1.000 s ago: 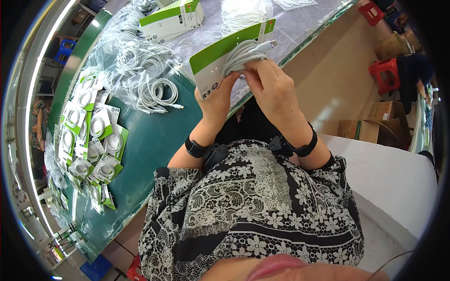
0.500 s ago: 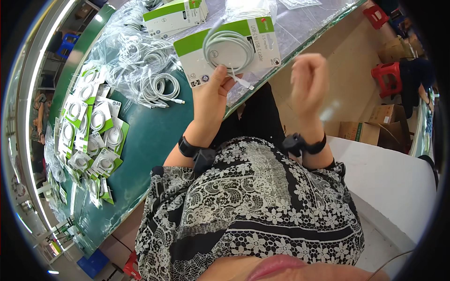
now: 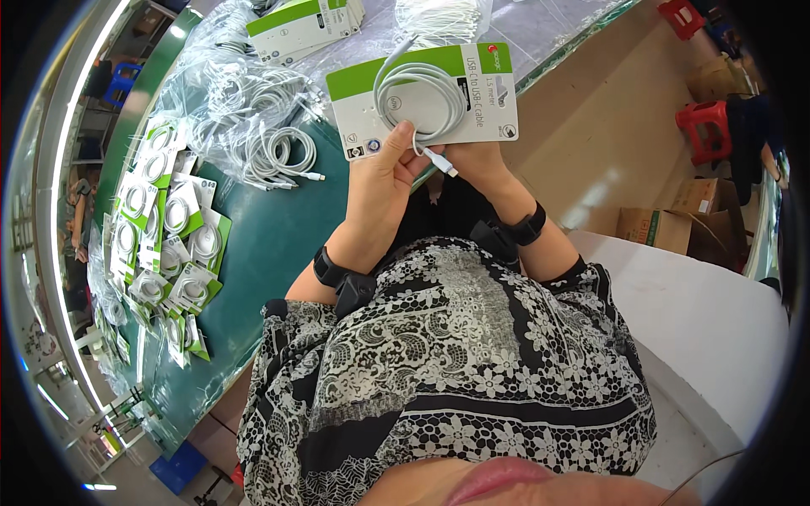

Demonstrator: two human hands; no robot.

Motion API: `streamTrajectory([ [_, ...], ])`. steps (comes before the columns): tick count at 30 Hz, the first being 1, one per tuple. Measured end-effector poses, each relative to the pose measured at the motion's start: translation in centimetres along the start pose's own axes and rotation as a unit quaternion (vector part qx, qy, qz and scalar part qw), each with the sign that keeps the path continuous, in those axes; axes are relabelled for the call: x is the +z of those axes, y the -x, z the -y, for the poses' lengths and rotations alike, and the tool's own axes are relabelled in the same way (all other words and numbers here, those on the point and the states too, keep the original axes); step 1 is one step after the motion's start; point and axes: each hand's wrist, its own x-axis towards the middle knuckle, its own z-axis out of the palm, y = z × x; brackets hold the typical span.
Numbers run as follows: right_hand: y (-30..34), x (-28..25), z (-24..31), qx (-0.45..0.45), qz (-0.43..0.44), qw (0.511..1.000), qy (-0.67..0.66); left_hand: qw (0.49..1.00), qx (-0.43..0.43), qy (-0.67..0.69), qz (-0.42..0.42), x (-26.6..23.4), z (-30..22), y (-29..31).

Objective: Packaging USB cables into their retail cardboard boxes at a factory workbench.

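Note:
My left hand [image 3: 381,185] grips a green-and-white cardboard backing card [image 3: 359,105] by its lower edge, the thumb on the front. A coiled white cable [image 3: 460,105] lies against the card's face, pinned by that thumb. One connector [image 3: 443,163] hangs past the lower edge; the other cable end rises over the top. My right hand [image 3: 479,163] is behind the card's lower right part, its fingers hidden there. On the table to the left lie loose coiled cables [image 3: 287,156] and a pile of carded cables [image 3: 177,215].
A stack of cards [image 3: 299,34] lies on the far side of the green table [image 3: 253,244], beside a bundle of white ties [image 3: 439,18]. Clear plastic bags [image 3: 198,84] spread at the back left. On the floor to the right are a red stool [image 3: 704,131] and cardboard boxes [image 3: 675,223].
My right hand has come in from the right and gone behind the card. The card and coil have shifted slightly right and down and lie more level.

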Motion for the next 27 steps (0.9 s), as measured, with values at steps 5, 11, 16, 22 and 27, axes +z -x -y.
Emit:
streamTrajectory([
  [5,-0.2,0.1,0.5,0.019,-0.022,0.998,-0.049,1.000,0.014,-0.002,-0.014,0.7,-0.1,0.1],
  [11,-0.9,-0.6,1.6,0.103,-0.004,0.986,-0.131,1.000,0.007,0.000,-0.005,0.1,0.0,-0.1],
  [16,-1.0,-0.8,1.4,-0.002,-0.018,0.998,-0.055,1.000,0.024,0.007,-0.009,0.1,0.3,-0.1],
  [22,-0.9,-0.8,1.5,0.057,0.018,0.993,-0.103,0.999,0.038,0.004,-0.007,-0.4,0.7,-0.2],
  [27,-0.3,-0.2,1.1,0.057,0.038,0.995,-0.076,0.999,0.040,0.014,0.008,-0.5,0.9,0.0],
])
